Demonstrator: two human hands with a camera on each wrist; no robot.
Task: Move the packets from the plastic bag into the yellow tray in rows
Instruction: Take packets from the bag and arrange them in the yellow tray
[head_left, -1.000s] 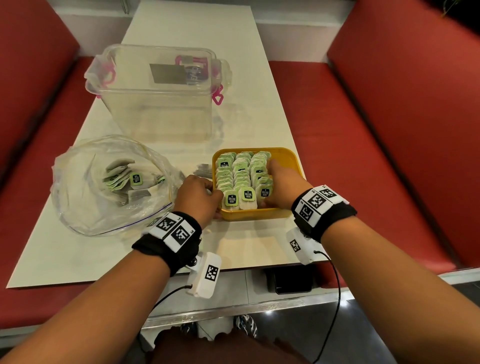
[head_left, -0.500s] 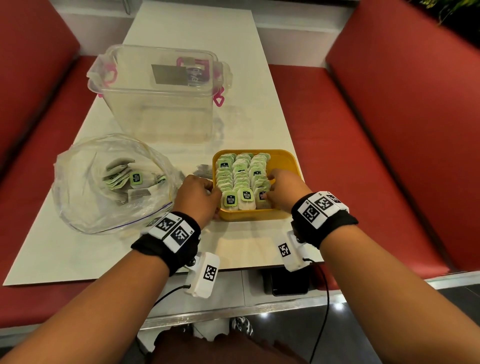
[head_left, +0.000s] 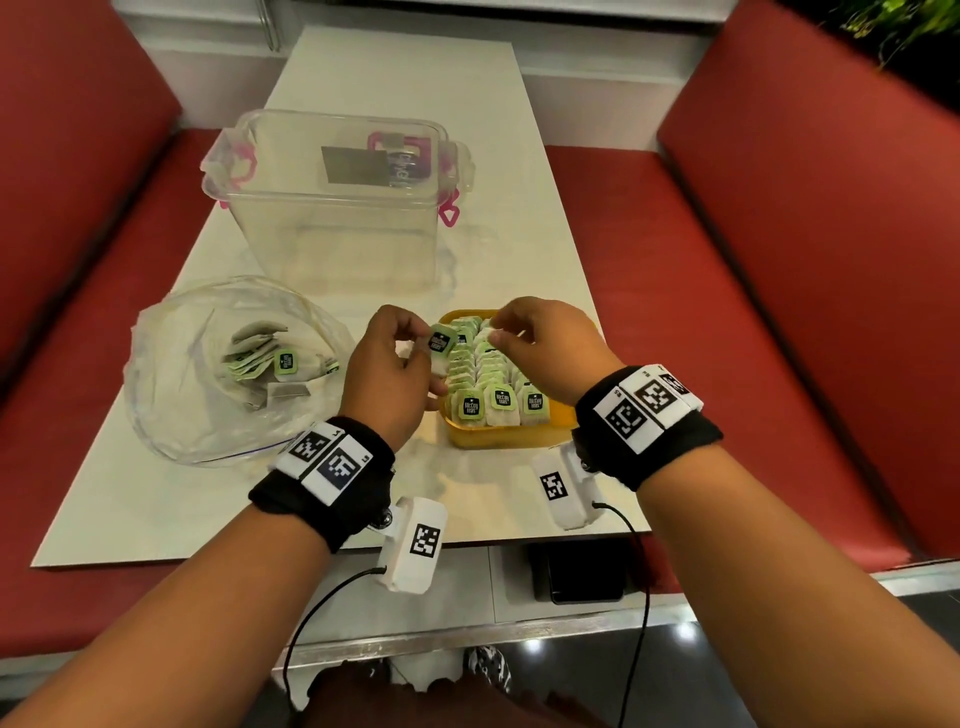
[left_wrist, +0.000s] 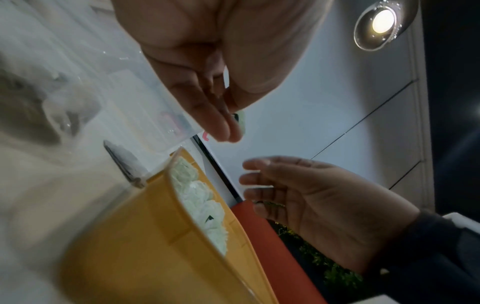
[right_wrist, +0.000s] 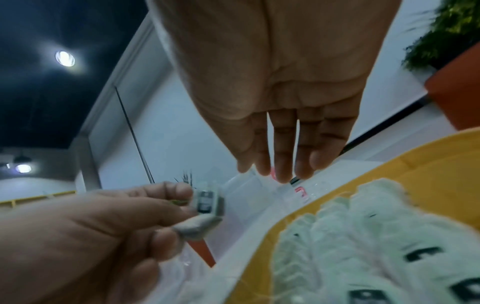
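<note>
The yellow tray (head_left: 498, 439) sits at the table's near right with three rows of green-tagged packets (head_left: 500, 402) standing in it. My left hand (head_left: 423, 343) is raised beside the tray's far left corner and pinches one packet (head_left: 441, 343) between thumb and fingers; the same packet (right_wrist: 207, 203) shows in the right wrist view. My right hand (head_left: 498, 332) hovers over the far end of the rows, its fingers (right_wrist: 275, 164) straight and holding nothing. To the left lies the clear plastic bag (head_left: 171, 395), open, with several packets (head_left: 254, 353) inside.
A clear lidded plastic container (head_left: 337, 208) with pink clips stands behind the bag and tray. Red bench seats (head_left: 727, 312) flank the table. The table's front edge (head_left: 260, 551) is just below my wrists.
Both hands have lifted off the tray's near end. The left hand now holds a packet up at the tray's far left, and the right hand has moved over the far rows.
</note>
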